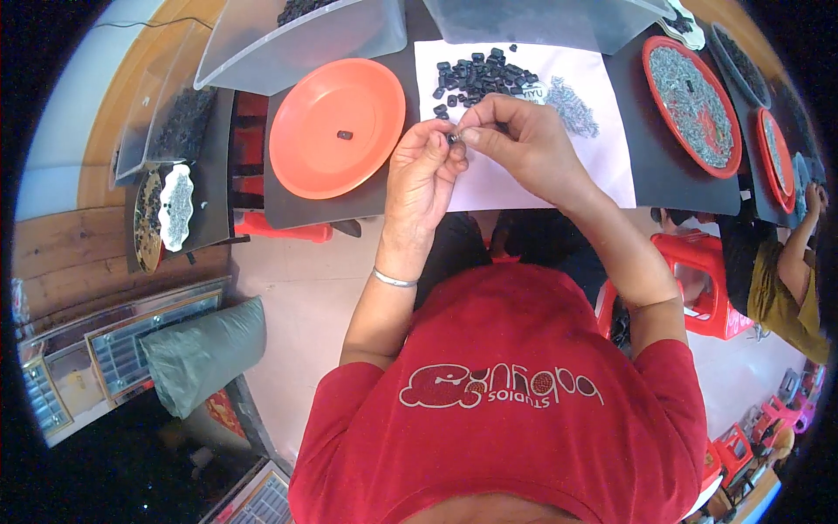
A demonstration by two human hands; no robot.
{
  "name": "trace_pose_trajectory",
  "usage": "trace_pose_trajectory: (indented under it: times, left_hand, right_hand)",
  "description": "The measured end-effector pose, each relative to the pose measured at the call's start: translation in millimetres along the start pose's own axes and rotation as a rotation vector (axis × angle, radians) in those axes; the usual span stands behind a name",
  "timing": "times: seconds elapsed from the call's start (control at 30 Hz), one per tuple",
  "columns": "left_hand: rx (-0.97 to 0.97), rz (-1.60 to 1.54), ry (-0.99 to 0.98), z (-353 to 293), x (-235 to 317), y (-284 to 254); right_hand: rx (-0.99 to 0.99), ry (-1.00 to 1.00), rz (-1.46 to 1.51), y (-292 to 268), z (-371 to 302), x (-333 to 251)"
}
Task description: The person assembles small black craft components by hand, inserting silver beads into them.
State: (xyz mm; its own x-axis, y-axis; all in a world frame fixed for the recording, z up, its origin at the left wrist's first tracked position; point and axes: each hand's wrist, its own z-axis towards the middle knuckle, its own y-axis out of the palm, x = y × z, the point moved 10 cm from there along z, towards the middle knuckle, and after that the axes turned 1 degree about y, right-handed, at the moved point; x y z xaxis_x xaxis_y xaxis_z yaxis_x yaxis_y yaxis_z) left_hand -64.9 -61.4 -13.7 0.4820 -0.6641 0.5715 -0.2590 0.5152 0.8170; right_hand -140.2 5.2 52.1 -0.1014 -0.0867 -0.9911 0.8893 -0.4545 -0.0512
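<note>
A black mat (349,196) covers the table, with an orange plate (336,127) on its left half carrying one black piece (345,134), and a white sheet (524,179) to the right carrying a heap of black pieces (476,77) and, right of it, a smaller heap of thin metal bits (572,106). Near the sheet's near edge, the left hand (423,179) and right hand (524,144) meet, fingertips of both closed in a pinch on one small dark part (454,138). It looks light, stiff and easy to drop, best held by its sides between thumb and forefinger. It is too small and covered to tell its long axis or which way it points.
</note>
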Motion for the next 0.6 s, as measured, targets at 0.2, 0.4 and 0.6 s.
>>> trace_pose_trajectory:
  times: [0.2, 0.4, 0.6]
  left_hand:
    - [0.006, 0.011, 0.003, 0, 0, -1]
    - [0.041, 0.045, 0.017, -1, -1, 1]
    - [-0.002, 0.079, 0.022, -2, -1, 0]
  right_hand:
    - [0.058, -0.167, -0.242, 1, -7, -23]
    - [0.085, -0.475, -0.554, 8, -17, -49]
    - [0.023, -0.369, -0.561, 6, -14, -48]
